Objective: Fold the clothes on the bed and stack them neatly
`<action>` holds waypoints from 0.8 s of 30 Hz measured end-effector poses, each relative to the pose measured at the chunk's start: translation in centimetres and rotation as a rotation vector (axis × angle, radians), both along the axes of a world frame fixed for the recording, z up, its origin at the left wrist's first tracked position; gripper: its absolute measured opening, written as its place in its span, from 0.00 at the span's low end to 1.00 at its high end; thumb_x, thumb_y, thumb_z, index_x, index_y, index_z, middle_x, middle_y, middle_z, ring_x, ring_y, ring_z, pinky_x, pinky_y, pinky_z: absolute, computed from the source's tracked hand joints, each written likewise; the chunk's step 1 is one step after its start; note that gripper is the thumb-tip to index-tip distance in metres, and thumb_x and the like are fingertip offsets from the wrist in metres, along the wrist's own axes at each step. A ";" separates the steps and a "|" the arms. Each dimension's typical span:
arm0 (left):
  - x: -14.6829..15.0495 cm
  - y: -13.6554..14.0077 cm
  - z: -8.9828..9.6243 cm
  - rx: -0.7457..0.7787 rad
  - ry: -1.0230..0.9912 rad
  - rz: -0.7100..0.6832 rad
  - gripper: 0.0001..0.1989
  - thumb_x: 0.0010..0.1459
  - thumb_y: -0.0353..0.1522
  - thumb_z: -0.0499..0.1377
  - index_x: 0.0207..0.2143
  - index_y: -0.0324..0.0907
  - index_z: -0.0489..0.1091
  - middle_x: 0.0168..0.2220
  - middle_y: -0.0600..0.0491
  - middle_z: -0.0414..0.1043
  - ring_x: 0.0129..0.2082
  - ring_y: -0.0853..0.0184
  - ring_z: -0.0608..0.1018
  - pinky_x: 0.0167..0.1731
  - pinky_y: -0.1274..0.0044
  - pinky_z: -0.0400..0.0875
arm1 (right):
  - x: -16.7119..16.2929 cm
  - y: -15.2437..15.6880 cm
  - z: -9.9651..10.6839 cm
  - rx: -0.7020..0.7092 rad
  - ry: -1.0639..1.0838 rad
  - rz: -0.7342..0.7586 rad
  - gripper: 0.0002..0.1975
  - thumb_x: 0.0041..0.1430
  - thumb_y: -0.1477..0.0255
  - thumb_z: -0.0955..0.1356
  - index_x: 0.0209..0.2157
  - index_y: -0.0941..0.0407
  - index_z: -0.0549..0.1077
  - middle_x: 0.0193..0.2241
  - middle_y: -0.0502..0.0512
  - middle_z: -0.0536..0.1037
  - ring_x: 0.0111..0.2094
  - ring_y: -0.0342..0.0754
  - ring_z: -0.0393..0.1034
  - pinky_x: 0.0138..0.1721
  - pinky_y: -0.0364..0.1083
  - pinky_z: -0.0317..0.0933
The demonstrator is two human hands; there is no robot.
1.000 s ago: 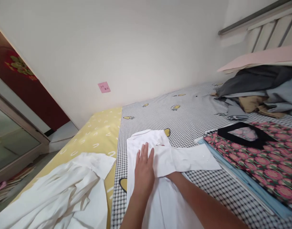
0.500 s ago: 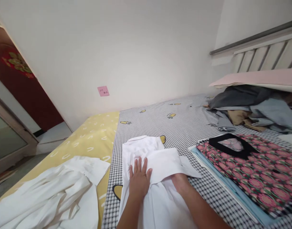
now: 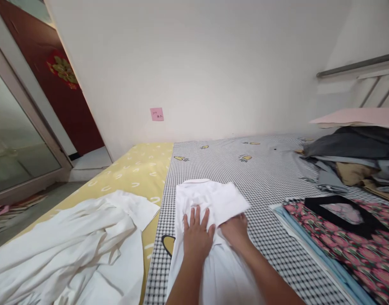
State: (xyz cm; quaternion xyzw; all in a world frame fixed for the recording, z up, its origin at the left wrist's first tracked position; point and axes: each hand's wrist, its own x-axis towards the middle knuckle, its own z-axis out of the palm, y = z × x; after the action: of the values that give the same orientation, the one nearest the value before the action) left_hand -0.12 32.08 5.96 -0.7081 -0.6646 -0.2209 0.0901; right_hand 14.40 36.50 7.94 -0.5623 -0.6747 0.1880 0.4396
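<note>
A white shirt [image 3: 194, 192] lies partly folded on the checked bed sheet, its lower part reaching toward me. My left hand [image 3: 197, 237] rests flat on it, fingers spread, holding nothing. Close on its right, my right hand [image 3: 235, 231] is curled at the edge of the folded-over sleeve [image 3: 229, 203]. Some of the right fingers are hidden by the cloth, and they appear to grip it. A second white garment [image 3: 86, 241] lies rumpled to the left, apart from both hands.
Folded clothes with a pink floral top [image 3: 350, 250] uppermost lie at the right. Behind them sits a pile of dark and tan clothes [image 3: 356, 148] under a pink sheet-like piece [image 3: 359, 116]. A yellow sheet [image 3: 134, 169] covers the bed's left side; a wall [image 3: 213, 76] stands behind.
The sleeve flap that stuck out to the right is now drawn in over the shirt. My right hand has come nearer my left, which stays flat. The view has turned slightly left.
</note>
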 end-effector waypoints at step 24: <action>0.3 -0.2 0.2 0.011 0.027 -0.056 0.28 0.65 0.31 0.54 0.67 0.46 0.61 0.64 0.45 0.67 0.66 0.50 0.67 0.67 0.51 0.60 | -1.8 -2.7 2.5 -0.090 -0.363 0.317 0.24 0.70 0.59 0.58 0.65 0.38 0.67 0.71 0.47 0.58 0.72 0.58 0.46 0.69 0.68 0.41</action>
State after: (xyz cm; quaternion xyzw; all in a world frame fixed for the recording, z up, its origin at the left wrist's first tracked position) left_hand 0.22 31.89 6.20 -0.7289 -0.6421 -0.2171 0.0967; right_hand 12.57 33.85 10.44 -0.4929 -0.8135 0.1802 0.2507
